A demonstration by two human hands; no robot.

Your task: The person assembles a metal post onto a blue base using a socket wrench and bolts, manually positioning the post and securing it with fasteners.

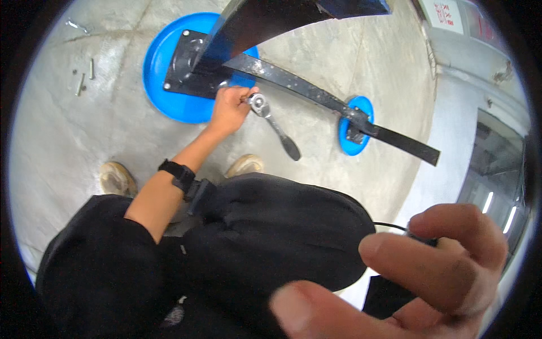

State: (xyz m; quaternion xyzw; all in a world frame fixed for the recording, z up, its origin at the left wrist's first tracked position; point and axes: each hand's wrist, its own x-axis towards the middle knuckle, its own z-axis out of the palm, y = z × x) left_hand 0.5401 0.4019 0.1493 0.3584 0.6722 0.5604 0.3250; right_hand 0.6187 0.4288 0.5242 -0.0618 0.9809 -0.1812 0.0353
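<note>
My left hand (230, 106) grips a ratchet wrench (277, 127) close to its chrome head; the dark handle points down to the right. Beside that hand is a black square metal base plate (186, 63) with bolts at its corners, resting on a blue round plastic base (154, 91). From the plate rises a wide black metal post (258, 29), which hides part of the blue base. My right hand (440, 271) is raised close to the camera, fingers curled and apart, with nothing seen held between thumb and fingers. A thin black cable (387, 224) passes behind its fingertips.
A black metal bar (296, 82) runs right to a smaller-looking blue base (349, 146). Several bolts (91, 68) and small nuts lie on the concrete floor at left. A metal tool (77, 26) lies at upper left. A wall with a glass panel (491, 169) stands at right.
</note>
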